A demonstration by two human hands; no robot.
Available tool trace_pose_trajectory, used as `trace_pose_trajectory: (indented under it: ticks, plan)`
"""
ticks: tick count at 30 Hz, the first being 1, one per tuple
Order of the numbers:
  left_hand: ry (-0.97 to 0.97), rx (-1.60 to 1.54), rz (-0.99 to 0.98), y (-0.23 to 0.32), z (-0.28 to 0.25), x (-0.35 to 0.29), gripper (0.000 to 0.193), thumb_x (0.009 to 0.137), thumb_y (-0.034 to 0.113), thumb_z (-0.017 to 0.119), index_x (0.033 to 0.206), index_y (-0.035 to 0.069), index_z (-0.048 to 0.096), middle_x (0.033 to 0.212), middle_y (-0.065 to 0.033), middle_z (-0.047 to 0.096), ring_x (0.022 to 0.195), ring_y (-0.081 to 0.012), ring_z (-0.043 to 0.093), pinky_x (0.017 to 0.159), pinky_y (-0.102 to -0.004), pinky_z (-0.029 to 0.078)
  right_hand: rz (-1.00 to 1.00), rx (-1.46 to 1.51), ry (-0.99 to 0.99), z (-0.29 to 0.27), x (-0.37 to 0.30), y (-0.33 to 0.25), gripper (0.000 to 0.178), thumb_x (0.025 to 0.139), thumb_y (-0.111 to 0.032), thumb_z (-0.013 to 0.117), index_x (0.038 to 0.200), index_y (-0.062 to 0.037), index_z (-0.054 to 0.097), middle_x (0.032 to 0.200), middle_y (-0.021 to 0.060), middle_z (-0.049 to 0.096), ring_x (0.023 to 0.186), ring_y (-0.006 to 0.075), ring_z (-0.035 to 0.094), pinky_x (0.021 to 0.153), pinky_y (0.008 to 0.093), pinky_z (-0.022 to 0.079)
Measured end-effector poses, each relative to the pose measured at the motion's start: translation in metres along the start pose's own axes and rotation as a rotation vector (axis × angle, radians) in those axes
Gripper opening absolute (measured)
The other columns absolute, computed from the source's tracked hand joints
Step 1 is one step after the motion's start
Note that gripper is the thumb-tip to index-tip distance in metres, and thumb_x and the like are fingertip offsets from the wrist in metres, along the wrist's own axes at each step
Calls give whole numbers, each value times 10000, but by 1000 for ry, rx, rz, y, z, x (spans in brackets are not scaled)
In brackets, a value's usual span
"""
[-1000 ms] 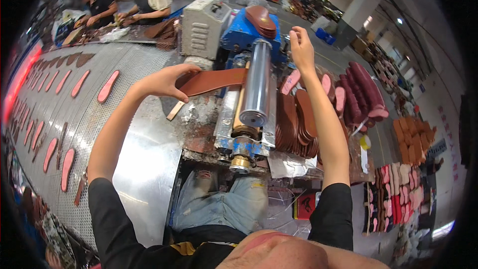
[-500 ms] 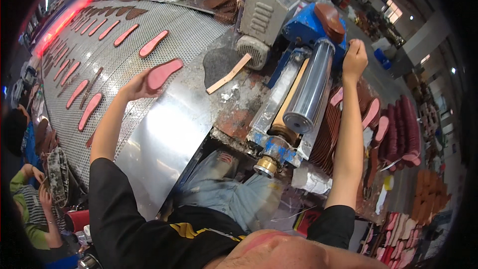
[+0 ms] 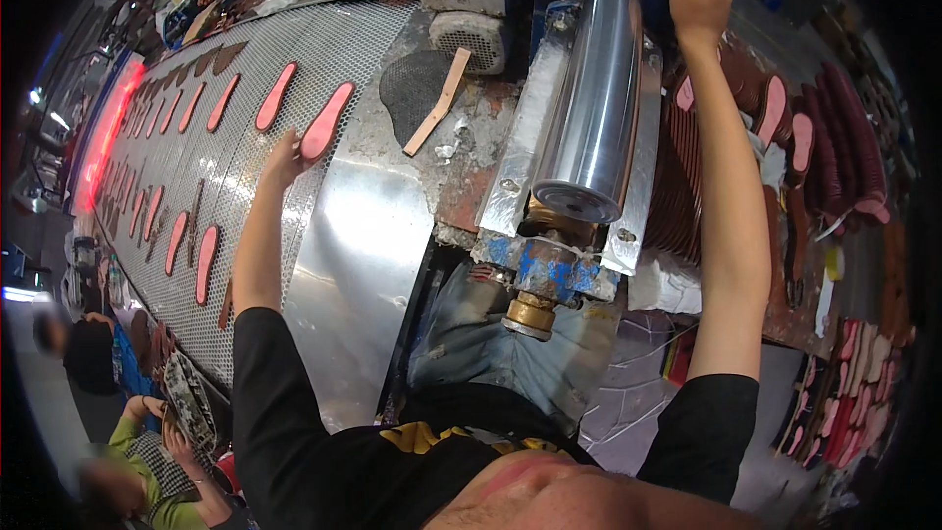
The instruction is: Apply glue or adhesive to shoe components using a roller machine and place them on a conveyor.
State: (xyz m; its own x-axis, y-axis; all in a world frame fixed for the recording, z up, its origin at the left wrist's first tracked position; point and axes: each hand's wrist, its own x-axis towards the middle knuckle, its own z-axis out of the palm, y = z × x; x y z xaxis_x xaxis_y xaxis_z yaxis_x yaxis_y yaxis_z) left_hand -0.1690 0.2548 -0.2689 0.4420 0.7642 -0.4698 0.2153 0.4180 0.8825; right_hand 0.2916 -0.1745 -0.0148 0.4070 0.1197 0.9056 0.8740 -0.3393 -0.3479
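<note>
My left hand (image 3: pixel 284 159) is at the left, over the edge of a metal mesh belt (image 3: pixel 221 206). Its fingers close on the near end of a pink insole (image 3: pixel 327 123) with a dark rim. Farther along the belt lie more pink insoles (image 3: pixel 276 96) in rows. My right hand (image 3: pixel 700 0) is raised in a fist beside the far end of a machine with a shiny metal roller (image 3: pixel 589 98); whatever it may grip is hidden. Below my right forearm, a long stack of brown soles (image 3: pixel 677 186) lies beside the roller.
A grey motor (image 3: pixel 466 39) stands behind a dark mesh pad and a wooden strip (image 3: pixel 438 101). Smooth sheet metal (image 3: pixel 358 236) borders the belt. Dark red bundled soles (image 3: pixel 844 147) are at the right. Other people work at the far side and lower left; a red-lit bar (image 3: pixel 113 132) crosses the belt.
My left hand has brought the insole from above the sheet metal to the belt's edge, in line with the others. My right fist stays by the machine's far end. The view has shifted.
</note>
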Motion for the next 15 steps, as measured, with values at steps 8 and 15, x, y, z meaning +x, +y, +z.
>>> trace_pose_trajectory:
  ticks: [8, 15]
  plan:
    - [125, 59, -13, 14, 39, 38, 345, 956, 391, 512, 1143, 101, 523, 936, -63, 574, 809, -201, 568, 664, -347, 470, -17, 160, 88, 8, -6, -31, 313, 970, -286, 447, 844, -17, 544, 755, 237, 554, 757, 458, 560, 632, 458, 439]
    - [235, 87, 9, 11, 26, 87, 46, 839, 103, 498, 858, 78, 531, 758, -59, 505, 708, -191, 518, 617, -369, 451, -13, 112, 125, 1, -3, -25, 316, 970, -301, 441, 839, -32, 543, 762, 245, 560, 781, 467, 565, 630, 483, 436]
